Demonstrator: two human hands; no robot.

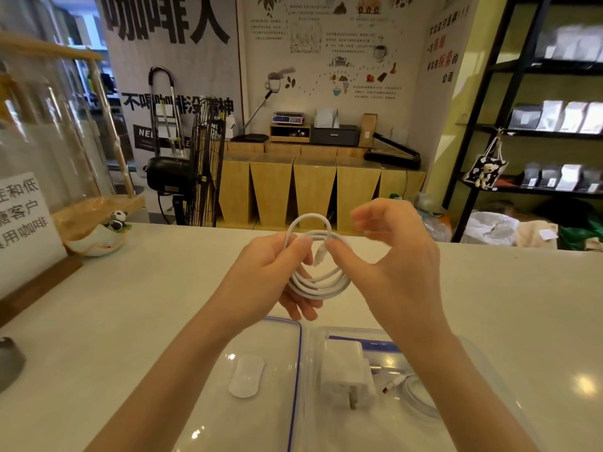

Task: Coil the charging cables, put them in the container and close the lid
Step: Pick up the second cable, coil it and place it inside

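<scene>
Above the white counter, both hands hold a white charging cable (318, 282) wound into several loops. My left hand (270, 275) grips the left side of the coil. My right hand (394, 265) pinches the cable near its plug end at the coil's middle. Below them stands a clear plastic container (483, 380) holding a white charger block (347, 376) and another coiled white cable (414, 396). Its clear lid with a blue seal (295, 380) lies flat to the left of the container.
A bowl with a panda figure (101, 238) and a wood-based sign (29, 223) stand at the counter's left. A grey object (9, 360) sits at the left edge. Beyond the counter are a fan, wooden cabinets and black shelves.
</scene>
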